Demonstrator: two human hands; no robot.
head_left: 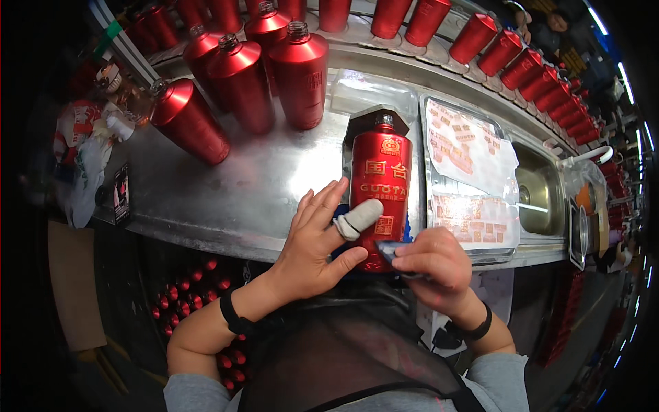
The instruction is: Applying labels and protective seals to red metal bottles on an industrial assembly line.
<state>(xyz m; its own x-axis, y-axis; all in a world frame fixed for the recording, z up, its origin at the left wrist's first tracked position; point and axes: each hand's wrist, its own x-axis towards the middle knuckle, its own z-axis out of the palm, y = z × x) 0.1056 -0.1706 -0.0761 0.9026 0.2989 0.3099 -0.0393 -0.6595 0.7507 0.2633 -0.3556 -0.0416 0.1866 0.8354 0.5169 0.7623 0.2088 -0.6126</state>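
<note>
A red bottle [395,180] with gold lettering lies in a dark holder [357,125] at the bench's front edge, its glass neck pointing away from me. My left hand [312,240] reaches it from the left with fingers spread. A white cover [362,216] wraps one of its fingers, whose tip rests on the bottle's front. Near the bottle's lower right side, my right hand [436,264] pinches a small, flat, dark blue-grey piece [390,250] against or just over the red surface. Its exact kind is unclear. Some blue material [408,230] shows beside the bottle.
Several plain red bottles [298,79] stand at the back left of the metal bench [226,196]. A tray [508,255] with decal sheets [473,209] lies right, before a sink [539,196]. More bottles [473,38] line a conveyor behind. Bottles [185,295] also stand below the bench.
</note>
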